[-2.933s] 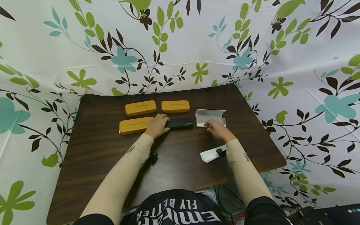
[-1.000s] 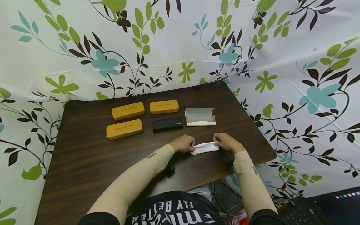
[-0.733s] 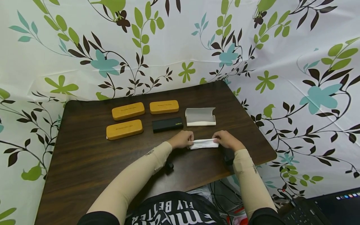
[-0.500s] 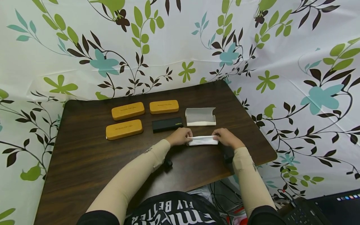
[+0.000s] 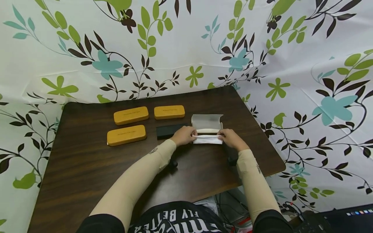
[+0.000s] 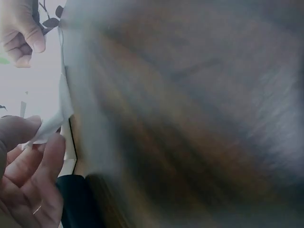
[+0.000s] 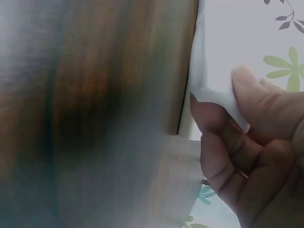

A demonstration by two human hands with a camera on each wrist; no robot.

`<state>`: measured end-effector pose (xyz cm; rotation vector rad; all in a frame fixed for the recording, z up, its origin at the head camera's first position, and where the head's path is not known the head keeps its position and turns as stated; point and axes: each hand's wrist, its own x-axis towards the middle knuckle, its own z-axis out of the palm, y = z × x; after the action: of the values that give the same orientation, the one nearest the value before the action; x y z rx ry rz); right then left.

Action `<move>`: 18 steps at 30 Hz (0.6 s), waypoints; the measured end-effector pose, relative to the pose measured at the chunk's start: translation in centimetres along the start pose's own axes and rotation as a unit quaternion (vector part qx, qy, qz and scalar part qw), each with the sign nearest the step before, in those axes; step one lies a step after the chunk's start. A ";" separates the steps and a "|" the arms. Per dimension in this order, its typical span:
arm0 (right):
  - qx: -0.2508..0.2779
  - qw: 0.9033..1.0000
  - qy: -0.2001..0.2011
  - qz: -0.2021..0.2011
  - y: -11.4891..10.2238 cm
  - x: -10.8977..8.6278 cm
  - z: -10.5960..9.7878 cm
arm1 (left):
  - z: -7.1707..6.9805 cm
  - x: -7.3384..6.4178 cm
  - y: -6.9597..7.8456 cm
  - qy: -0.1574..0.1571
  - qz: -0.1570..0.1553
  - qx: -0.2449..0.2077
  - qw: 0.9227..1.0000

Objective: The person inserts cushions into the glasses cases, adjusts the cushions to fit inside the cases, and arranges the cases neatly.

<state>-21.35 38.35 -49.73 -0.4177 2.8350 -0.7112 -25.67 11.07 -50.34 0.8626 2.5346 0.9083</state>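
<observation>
A folded white cloth (image 5: 207, 139) is stretched between both hands just in front of an open white glasses case (image 5: 207, 122). The left hand (image 5: 184, 135) pinches its left end, thumb over fingers; the left wrist view shows the cloth (image 6: 50, 126) between thumb and fingertips. At the right end, the right hand (image 5: 231, 137) pinches it, and the right wrist view has the cloth (image 7: 221, 90) between thumb and index finger. The case's lid stands raised at the back, its front edge close behind the cloth. A black glasses case (image 5: 166, 131) lies beside the left hand, partly covered by it.
Three yellow glasses cases lie at the left and back: one at back left (image 5: 131, 115), another at back middle (image 5: 169, 112), a third at front left (image 5: 126, 135). The dark wooden table (image 5: 96, 168) ends at a patterned curtain (image 5: 175, 42).
The left hand left the black case and the right hand left the white case; both took hold of the cloth on the table. Since then they have carried it forward to the white case.
</observation>
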 end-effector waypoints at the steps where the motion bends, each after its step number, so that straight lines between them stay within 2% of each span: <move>1: -0.004 1.000 0.004 -0.004 0.0 0.3 0.1 | -0.1 0.1 0.0 0.007 -0.004 0.015 1.000; 6: -0.020 1.000 0.011 0.004 0.3 1.5 0.1 | -0.2 1.0 -0.3 0.023 -0.005 0.062 0.998; 10: -0.026 0.999 0.012 0.014 0.5 2.1 0.0 | -0.2 1.8 -0.7 0.029 -0.011 0.071 0.997; 18: -0.024 0.999 0.024 0.018 0.8 3.2 -0.3 | -1.0 2.9 -1.2 0.061 -0.013 0.080 0.995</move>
<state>-24.62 38.18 -50.21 -0.3605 2.9011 -0.6551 -28.82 11.70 -50.61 0.8418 2.7483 0.7800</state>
